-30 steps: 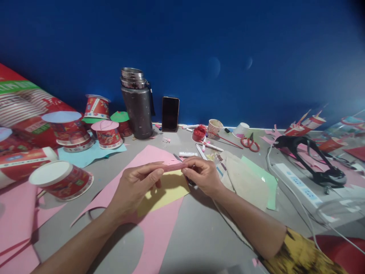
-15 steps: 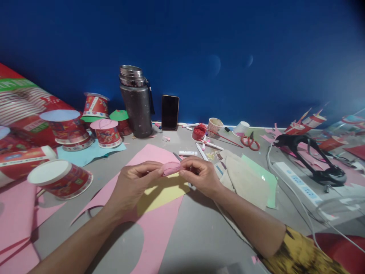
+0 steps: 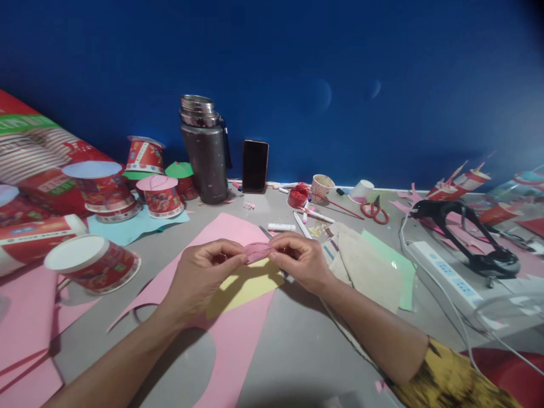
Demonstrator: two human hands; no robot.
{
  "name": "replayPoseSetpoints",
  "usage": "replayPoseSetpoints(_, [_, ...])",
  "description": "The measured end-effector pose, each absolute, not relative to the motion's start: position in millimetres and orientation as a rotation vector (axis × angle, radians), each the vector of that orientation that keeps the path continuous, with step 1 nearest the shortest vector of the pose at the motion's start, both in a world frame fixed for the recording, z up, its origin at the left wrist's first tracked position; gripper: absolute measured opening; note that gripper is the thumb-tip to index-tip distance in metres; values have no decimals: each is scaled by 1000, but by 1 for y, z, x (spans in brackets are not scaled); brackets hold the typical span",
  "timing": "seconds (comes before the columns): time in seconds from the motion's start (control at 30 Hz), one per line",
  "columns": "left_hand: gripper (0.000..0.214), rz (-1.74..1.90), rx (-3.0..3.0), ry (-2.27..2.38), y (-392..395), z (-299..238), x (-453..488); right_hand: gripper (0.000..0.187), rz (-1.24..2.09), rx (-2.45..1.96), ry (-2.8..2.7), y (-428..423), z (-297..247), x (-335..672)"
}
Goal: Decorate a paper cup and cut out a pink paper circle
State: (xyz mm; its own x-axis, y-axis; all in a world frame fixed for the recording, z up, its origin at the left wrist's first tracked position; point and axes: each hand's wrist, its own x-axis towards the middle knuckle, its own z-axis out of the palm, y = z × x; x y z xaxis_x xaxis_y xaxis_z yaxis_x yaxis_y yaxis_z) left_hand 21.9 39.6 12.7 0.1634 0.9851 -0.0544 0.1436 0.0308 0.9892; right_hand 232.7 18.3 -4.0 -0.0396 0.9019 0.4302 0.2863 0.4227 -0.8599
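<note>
A small folded piece of pink paper (image 3: 257,251) is pinched between my two hands, over the middle of the table. My left hand (image 3: 208,269) grips its left end between thumb and fingertips. On the other end, my right hand (image 3: 301,260) holds it the same way. Beneath the hands lie a yellow paper piece (image 3: 244,292) and a large pink sheet (image 3: 238,351) with a rounded cut-out. Part of a dark pointed tool, largely covered by my right hand, shows just behind it; its kind I cannot make out.
At left stand red paper cups (image 3: 96,263), some topped with coloured paper discs. A dark flask (image 3: 206,158) and a phone (image 3: 255,167) stand by the wall. Right of them are markers (image 3: 281,227), red-handled scissors (image 3: 374,212), a beige cloth (image 3: 369,269) and a power strip (image 3: 446,275).
Both hands keep their pinch on the folded pink paper, which has turned slightly so more of its face shows. The whole view has shifted a little.
</note>
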Motion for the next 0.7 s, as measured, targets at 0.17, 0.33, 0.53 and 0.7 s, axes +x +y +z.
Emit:
replayPoseSetpoints(0.17, [21, 989, 1344, 1238, 40, 15, 23, 8, 776, -1110, -1523, 18, -6, 231])
replayPoseSetpoints(0.33, [30, 987, 1312, 1254, 42, 14, 23, 10, 855, -1136, -1481, 17, -10, 229])
replayPoseSetpoints(0.53, [39, 985, 1240, 1205, 41, 17, 24, 22, 958, -1220, -1432, 19, -16, 230])
replayPoseSetpoints(0.7, [38, 967, 1166, 1168, 43, 10, 22, 29, 1040, -1209, -1431, 20, -15, 232])
